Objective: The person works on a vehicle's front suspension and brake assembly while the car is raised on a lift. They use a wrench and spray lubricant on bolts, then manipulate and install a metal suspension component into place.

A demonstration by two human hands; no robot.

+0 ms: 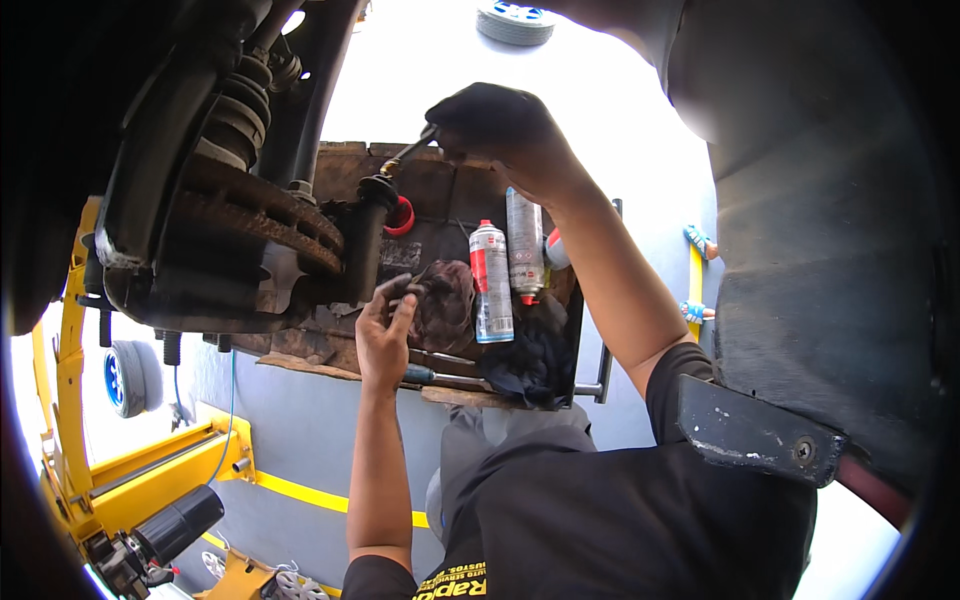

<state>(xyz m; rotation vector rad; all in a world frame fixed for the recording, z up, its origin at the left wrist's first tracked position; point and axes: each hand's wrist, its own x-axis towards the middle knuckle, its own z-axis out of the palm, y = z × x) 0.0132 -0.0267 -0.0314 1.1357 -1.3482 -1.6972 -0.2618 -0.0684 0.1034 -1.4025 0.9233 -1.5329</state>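
My right hand (495, 125), dark as if gloved, is closed round a metal wrench (412, 147). The wrench's far end reaches a small brass-coloured fitting on top of a dark cylindrical brake part (368, 235). Beside that part sits a rusty brake disc (262, 215). My left hand (384, 325) is raised by the lower end of the cylinder, fingers curled together; whatever they pinch, I cannot make out. Just beyond those fingers lies a stained rag (443, 305) on the worn cart top (340, 165).
Two spray cans (490, 285) (525, 240), a red ring-shaped item (401, 216), a black cloth (535, 365) and a screwdriver-like tool (420, 374) lie on the cart. A dark body panel (820, 250) hangs at right, with a yellow lift (160, 470) lower left. Someone's sandalled feet (697, 313) show at right.
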